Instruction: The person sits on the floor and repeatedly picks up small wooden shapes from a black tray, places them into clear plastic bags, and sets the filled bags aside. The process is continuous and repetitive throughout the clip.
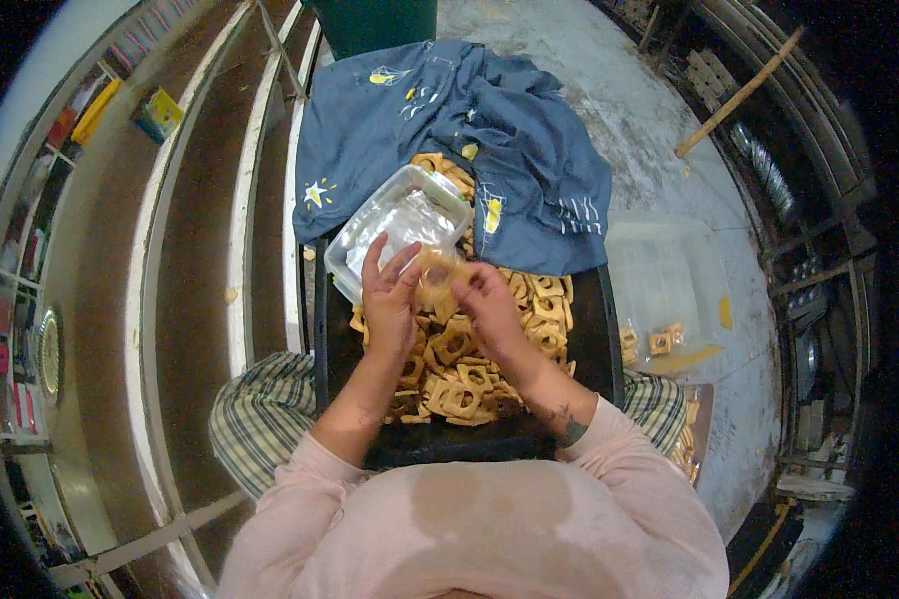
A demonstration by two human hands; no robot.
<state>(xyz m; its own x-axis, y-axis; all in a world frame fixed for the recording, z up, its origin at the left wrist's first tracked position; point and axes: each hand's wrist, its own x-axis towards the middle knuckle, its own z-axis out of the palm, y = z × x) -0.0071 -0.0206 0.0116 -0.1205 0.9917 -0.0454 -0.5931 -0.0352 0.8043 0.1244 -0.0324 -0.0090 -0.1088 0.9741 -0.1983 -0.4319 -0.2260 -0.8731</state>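
The half-open left hand (394,299) is touching a holed biscuit (436,284) (blurry from here). The right hand (491,307), nearly closed, is pinching it.

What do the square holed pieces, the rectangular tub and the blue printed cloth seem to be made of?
Square holed pieces: matte tan, perhaps baked dough, given the uneven browning; wood isn't ruled out.
Rectangular tub: likely smooth, translucent plastic, judging by its pale walls and shiny glare inside.
Blue printed cloth: matte fabric, draping in soft folds; fibre can't be told.
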